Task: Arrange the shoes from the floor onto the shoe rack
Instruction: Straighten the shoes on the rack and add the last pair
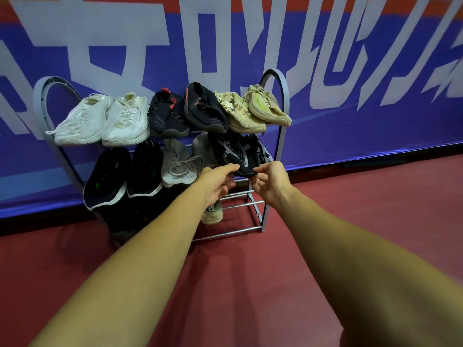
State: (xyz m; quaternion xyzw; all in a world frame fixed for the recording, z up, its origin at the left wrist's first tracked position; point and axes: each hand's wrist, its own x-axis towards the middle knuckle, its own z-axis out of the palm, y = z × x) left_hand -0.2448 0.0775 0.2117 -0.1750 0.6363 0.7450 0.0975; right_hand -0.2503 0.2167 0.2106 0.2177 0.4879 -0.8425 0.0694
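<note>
The black mesh shoe (238, 156) is being held by its toe at the right end of the middle shelf of the shoe rack (284, 96). The toe is being pinched between the left hand (218, 182) and the right hand (269, 182), thumbs above and fingers curled beneath. The task is being judged as nearly done. The top shelf is being filled by a white pair (100, 121), a black-and-red pair (185, 111) and a beige pair (253, 108). The middle shelf is being shared with a black pair (125, 174) and grey shoes (179, 164). No shoe is being shown on the red floor (350, 221), though the floor beneath the forearms is being hidden. The mesh shoe's partner is being largely covered behind it. A pale shoe (213, 211) on the lowest rails is being cut off by the left hand, and dark shapes beside it are being lost in shadow. Whether the mesh shoe's heel is resting on the rails cannot be told.
</note>
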